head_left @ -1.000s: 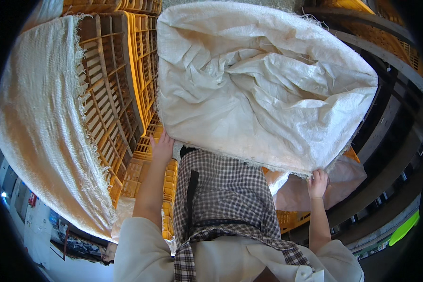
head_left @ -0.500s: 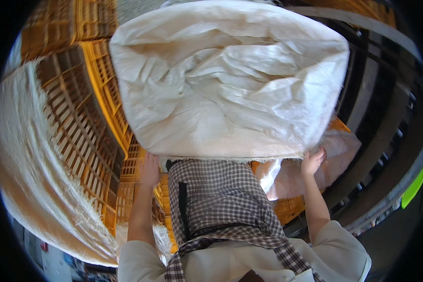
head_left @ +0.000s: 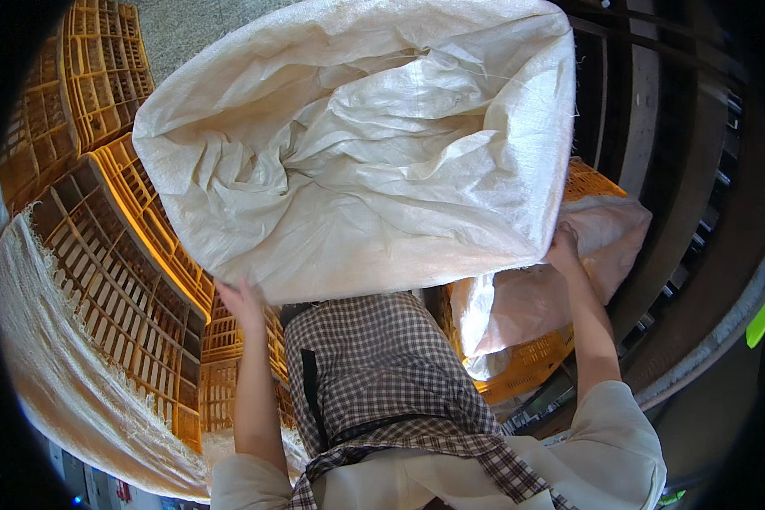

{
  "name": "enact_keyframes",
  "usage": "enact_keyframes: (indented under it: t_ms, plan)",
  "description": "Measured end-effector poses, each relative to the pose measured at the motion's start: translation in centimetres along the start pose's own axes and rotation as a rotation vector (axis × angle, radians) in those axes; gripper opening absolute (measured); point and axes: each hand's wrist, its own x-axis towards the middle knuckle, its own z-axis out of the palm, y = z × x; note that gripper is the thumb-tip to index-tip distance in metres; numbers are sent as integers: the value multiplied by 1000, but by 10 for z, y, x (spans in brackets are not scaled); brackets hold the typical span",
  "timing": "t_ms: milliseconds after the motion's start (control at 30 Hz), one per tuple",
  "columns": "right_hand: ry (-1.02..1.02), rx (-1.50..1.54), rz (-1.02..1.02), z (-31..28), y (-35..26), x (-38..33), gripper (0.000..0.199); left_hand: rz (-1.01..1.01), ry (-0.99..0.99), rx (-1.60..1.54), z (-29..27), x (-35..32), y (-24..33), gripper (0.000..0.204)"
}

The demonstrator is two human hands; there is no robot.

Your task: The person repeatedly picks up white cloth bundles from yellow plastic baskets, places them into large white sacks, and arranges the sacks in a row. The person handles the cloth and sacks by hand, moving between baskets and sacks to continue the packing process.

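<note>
A large white woven sack [head_left: 382,170] fills the upper middle, its mouth spread wide and its edge turned over something boxy underneath that I cannot see. The cloth inside sags in deep wrinkles. My left hand [head_left: 245,299], slightly blurred, grips the sack at its near left corner, with some fingers hidden beneath. At the near right corner my right hand [head_left: 563,242] is closed on the sack's edge from the side.
Yellow plastic crates [head_left: 106,76] stand along the left, one with a frayed white woven cloth [head_left: 76,374] over its side. Right of my legs, a pale sack [head_left: 544,310] lies over another yellow crate [head_left: 531,370]. Dark metal rails [head_left: 697,195] curve along the right.
The sack has shifted left and turned, its left side now lower and nearer. My left hand has moved left with it; my right hand has moved up along the right edge.
</note>
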Motion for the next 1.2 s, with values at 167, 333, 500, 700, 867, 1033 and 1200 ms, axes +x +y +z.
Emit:
enact_keyframes:
  t_ms: [167,333,500,700,867,1033,1200]
  plan:
    - [-208,59,-18,-1,-5,26,36,-227,150,265,33,24,17,92]
    - [-320,132,102,9,-21,48,40,-268,217,305,33,24,22,92]
    - [-275,415,250,19,-15,74,38,-312,218,312,36,24,24,95]
    - [-244,762,384,23,2,104,37,-147,108,214,15,25,12,92]
    - [261,1011,321,-52,-69,120,37,292,254,512,-16,29,50,79]
    - [324,440,-438,-49,-204,83,29,899,-137,731,24,40,92,57]
    - [-138,-822,-503,68,-224,132,41,764,-428,1177,56,108,73,47]
